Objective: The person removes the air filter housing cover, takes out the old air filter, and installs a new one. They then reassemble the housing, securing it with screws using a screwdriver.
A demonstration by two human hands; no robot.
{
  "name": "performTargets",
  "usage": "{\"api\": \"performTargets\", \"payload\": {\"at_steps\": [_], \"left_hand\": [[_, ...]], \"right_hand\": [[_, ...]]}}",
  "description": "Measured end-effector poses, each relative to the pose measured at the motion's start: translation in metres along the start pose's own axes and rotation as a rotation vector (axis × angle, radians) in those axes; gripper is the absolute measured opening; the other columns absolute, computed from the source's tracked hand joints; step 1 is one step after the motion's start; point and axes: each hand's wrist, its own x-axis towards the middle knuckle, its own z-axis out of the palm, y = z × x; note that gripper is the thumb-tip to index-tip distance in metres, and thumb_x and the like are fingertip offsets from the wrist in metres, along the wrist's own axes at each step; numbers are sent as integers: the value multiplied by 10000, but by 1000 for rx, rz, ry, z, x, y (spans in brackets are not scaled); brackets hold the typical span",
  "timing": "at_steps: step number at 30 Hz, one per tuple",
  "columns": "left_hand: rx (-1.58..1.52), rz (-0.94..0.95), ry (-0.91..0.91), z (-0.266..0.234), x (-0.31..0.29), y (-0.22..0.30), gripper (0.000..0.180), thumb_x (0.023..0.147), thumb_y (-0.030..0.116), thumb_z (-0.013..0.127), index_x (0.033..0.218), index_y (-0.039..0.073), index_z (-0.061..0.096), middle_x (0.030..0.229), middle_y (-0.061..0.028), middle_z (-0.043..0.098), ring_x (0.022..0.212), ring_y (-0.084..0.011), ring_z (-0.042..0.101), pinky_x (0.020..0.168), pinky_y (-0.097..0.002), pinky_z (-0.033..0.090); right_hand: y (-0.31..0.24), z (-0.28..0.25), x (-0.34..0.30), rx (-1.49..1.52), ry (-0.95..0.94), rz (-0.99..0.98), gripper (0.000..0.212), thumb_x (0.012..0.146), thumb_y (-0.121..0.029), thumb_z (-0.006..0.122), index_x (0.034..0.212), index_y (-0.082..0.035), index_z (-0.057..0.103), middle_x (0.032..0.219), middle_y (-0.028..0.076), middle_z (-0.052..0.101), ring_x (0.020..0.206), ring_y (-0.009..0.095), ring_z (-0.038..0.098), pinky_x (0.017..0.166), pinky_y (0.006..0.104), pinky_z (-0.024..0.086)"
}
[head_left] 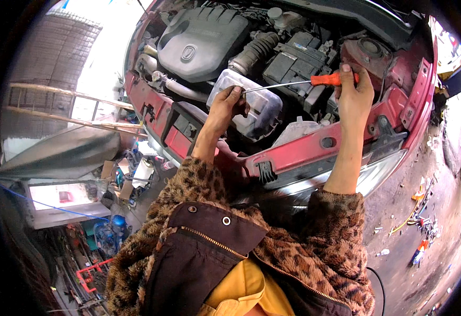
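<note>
A screwdriver (326,79) with an orange handle and a long thin metal shaft lies almost level above the open engine bay. Its handle is gripped by my right hand (356,94), thumb on top. The shaft points left to my left hand (224,109), whose thumb and fingers are closed at its tip. Whether a small part is also pinched there I cannot tell. Just below the shaft is a translucent plastic box (266,105) at the front of the bay, partly covered by my left hand.
The red car's front beam (299,150) crosses before me, above a headlight (380,171). Behind are a grey engine cover (201,39), a ribbed hose (255,51) and a black battery (299,60). Tools (423,229) lie on the right floor; a bamboo ladder (67,90) stands left.
</note>
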Motion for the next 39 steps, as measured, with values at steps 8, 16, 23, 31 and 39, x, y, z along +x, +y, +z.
{"api": "performTargets", "payload": {"at_steps": [8, 16, 23, 31, 39], "left_hand": [[143, 11, 32, 2, -20, 4, 268, 986, 263, 597, 932, 3, 559, 758, -40, 534, 680, -160, 570, 625, -300, 467], [-980, 116, 237, -9, -25, -36, 215, 920, 254, 694, 897, 56, 613, 708, -11, 546, 677, -149, 563, 587, -260, 442], [-1364, 73, 672, 25, 6, -94, 270, 987, 297, 573, 774, 136, 532, 606, 38, 470, 521, -100, 446, 494, -258, 380], [-1545, -154, 1091, 45, -1, -121, 281, 983, 269, 532, 748, 124, 482, 581, 19, 449, 462, -123, 412, 435, -279, 342], [-1597, -127, 1378, 35, 2, -135, 328, 915, 390, 521, 709, 144, 454, 508, -25, 407, 384, -195, 407, 377, -340, 340]], "right_hand": [[-10, 2, -6, 65, -71, -130, 254, 977, -252, 604, 1009, -1, 618, 722, 20, 576, 560, 74, 479, 509, 251, 375], [-19, 27, -35, 198, -283, -249, 247, 980, -243, 607, 1091, -23, 590, 873, 29, 604, 625, 75, 521, 558, 225, 427], [-20, 36, -59, -107, -564, -389, 254, 990, -224, 567, 1112, -2, 582, 971, 100, 609, 822, 180, 558, 757, 308, 463], [-12, 50, -77, -250, -872, -517, 315, 1000, -300, 555, 1100, -4, 591, 1006, 103, 624, 853, 202, 562, 794, 329, 460], [-5, 76, -95, -215, -1027, -484, 245, 997, -235, 567, 1099, -15, 604, 992, 88, 649, 856, 161, 565, 789, 298, 461]]}}
